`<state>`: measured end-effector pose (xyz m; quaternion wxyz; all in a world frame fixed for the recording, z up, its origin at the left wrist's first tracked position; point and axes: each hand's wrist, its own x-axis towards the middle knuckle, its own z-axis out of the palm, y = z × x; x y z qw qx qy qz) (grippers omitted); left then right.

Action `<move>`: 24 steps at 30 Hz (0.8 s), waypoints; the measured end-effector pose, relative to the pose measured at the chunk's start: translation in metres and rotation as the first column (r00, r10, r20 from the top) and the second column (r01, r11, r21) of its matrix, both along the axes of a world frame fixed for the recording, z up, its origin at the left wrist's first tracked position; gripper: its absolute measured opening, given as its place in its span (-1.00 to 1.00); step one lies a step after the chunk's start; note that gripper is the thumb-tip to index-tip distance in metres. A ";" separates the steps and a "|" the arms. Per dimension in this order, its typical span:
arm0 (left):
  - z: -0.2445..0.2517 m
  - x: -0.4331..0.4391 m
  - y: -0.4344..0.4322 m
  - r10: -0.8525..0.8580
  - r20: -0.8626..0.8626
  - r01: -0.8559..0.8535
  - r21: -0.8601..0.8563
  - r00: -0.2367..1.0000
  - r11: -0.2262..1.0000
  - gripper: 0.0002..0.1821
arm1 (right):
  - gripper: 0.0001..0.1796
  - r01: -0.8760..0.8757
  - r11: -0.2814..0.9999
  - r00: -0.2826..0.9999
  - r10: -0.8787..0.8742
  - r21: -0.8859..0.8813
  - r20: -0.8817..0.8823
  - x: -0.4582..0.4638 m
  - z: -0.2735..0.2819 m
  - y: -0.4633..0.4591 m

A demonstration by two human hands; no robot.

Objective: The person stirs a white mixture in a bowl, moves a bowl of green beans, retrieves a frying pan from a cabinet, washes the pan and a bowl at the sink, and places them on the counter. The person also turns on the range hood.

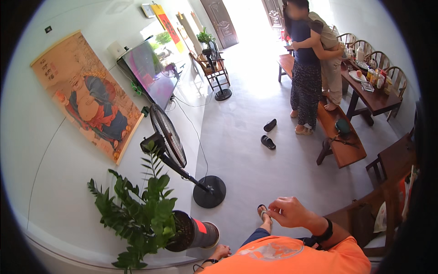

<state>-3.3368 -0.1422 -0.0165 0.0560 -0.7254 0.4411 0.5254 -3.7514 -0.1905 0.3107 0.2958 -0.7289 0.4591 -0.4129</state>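
My right hand is raised in front of my orange shirt, its fingers bent and fingertips close together; whether something small is between them I cannot tell. A black band is on that wrist. Low beside my body is my left hand, loosely curled, near the dark plant pot with a red label. A black band circles that wrist too. My sandalled foot shows just past my right fingertips. The leafy green plant leans out from the pot toward the left wall.
A standing fan with a round base is ahead-left, its cable on the floor. Black slippers lie mid-floor. Two people embrace at the wooden bench, one standing on it. A dining table holds bottles. Wooden furniture is at right.
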 end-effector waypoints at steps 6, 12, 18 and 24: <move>-0.057 -0.001 -0.142 -0.399 0.164 0.409 -0.025 0.902 0.912 -0.53 | -0.80 -0.012 1.000 0.999 0.011 -0.025 -0.037 -0.028 0.007 -0.130; -0.067 -0.044 -0.325 -0.456 0.315 0.491 -0.035 0.832 0.871 -0.71 | -0.83 0.104 0.994 0.994 -0.104 0.016 -0.042 -0.058 0.025 -0.243; 0.017 -0.134 -0.484 -0.262 0.220 0.325 -0.331 0.940 0.886 -0.53 | -0.83 0.059 0.996 0.998 -0.060 0.067 0.006 -0.072 0.017 -0.345; 0.005 -0.154 -0.556 -0.101 0.000 0.098 -0.269 0.995 0.958 -0.71 | -0.83 -0.061 0.998 0.997 0.060 0.029 0.041 -0.095 -0.009 -0.467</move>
